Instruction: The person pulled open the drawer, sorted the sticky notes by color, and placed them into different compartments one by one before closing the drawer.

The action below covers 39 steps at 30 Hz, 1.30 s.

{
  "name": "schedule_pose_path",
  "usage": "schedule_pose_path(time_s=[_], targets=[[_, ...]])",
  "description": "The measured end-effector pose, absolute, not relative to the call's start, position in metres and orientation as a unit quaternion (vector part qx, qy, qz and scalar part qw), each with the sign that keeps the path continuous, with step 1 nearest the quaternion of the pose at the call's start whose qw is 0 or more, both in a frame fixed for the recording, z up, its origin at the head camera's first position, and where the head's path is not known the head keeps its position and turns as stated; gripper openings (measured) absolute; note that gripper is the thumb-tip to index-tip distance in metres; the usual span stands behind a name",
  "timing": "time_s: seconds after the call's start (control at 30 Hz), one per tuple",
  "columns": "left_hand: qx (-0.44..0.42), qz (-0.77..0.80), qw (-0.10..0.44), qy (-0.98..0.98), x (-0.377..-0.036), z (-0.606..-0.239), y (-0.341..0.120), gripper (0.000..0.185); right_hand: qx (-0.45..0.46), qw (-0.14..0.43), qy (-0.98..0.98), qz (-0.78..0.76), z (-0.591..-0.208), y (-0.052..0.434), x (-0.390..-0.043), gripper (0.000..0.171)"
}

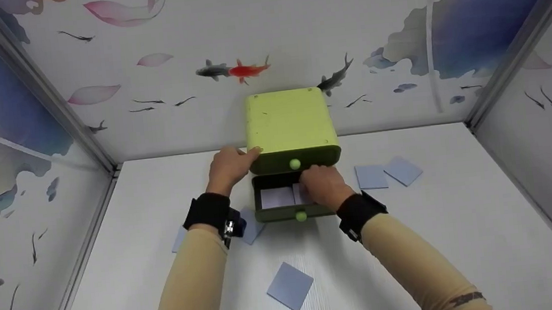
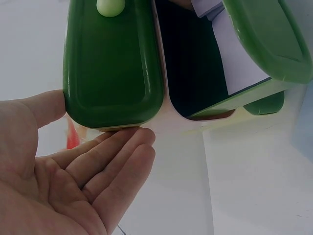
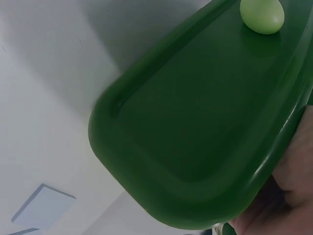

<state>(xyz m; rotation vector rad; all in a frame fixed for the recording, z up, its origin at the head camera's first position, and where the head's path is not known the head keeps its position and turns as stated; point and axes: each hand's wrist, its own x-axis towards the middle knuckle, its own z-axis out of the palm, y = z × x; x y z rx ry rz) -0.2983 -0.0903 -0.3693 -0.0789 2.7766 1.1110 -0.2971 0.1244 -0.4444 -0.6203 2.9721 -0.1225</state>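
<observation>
Green drawer box [image 1: 289, 126] | set at counter [image 1: 466, 238] rear, lower drawer [image 1: 281, 210] pulled open | judged light, rigid, slippery plastic; best steadied at sides | left hand [image 1: 229, 167] laid flat against it | right hand [image 1: 323, 187] reached into drawer, curl not discernible

Tan sleeves, black wristbands, perhaps metal clip, bare hands [image 1: 229, 167]

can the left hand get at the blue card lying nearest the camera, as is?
Probably yes: the blue card lies alone on open table, nothing covering it; the left hand only rests against the cabinet.
</observation>
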Motion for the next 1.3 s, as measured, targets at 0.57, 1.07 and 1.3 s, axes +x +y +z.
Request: schedule_pose_path(time_s=[0.57,1.07,1.3], targets=[[-0.026,0.374,0.079,0.924,-0.296,-0.37,-0.087,0.046,-0.179,0.079,0.98,-0.045,-0.439,0.133,-0.286,0.016],[-0.024,0.377,0.07,0.923,-0.298,-0.372,-0.09,0.05,-0.218,0.03,0.974,-0.062,-0.417,0.135,-0.261,0.014],[-0.018,0.376,0.073,0.923,-0.297,-0.37,-0.09,0.051,-0.248,-0.027,0.965,-0.085,-0.407,0.14,-0.24,0.013]])
